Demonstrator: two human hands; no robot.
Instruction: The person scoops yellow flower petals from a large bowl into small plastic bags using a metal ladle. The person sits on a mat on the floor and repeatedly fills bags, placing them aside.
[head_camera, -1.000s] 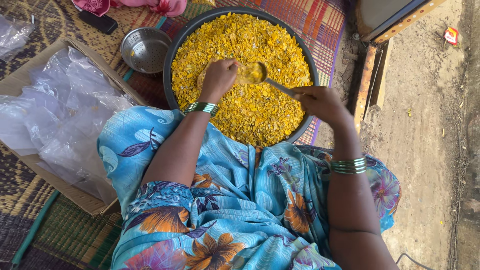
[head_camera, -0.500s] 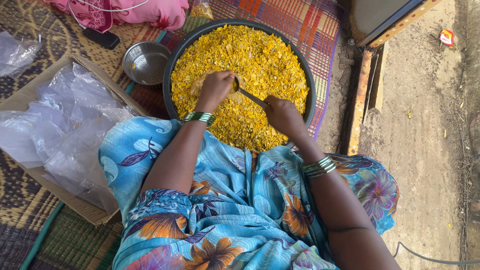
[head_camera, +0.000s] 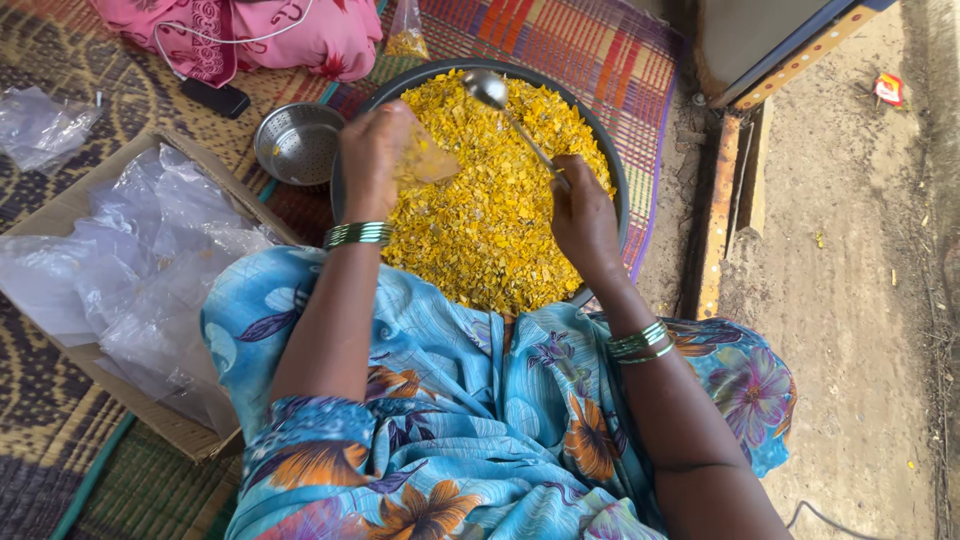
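Note:
A wide dark round pan (head_camera: 612, 175) lies on the mat, heaped with yellow snack pieces (head_camera: 490, 220). My left hand (head_camera: 375, 150) is raised over the pan's left side and grips a small clear plastic bag (head_camera: 430, 160) partly filled with the yellow pieces. My right hand (head_camera: 580, 215) holds the handle of a metal spoon (head_camera: 490, 90), whose empty bowl points to the pan's far rim. Green bangles circle both wrists. My blue flowered clothing covers my lap below the pan.
A cardboard box (head_camera: 150, 415) of clear plastic bags sits at left. A small steel strainer bowl (head_camera: 295, 145), a dark phone (head_camera: 210, 97), pink cloth (head_camera: 260, 35) and a filled packet (head_camera: 405, 35) lie beyond. A wooden frame (head_camera: 720, 210) and bare dirt ground are at right.
My left hand has lifted out of the yellow pieces with the small bag. The spoon has swung from the middle of the pan toward its far rim.

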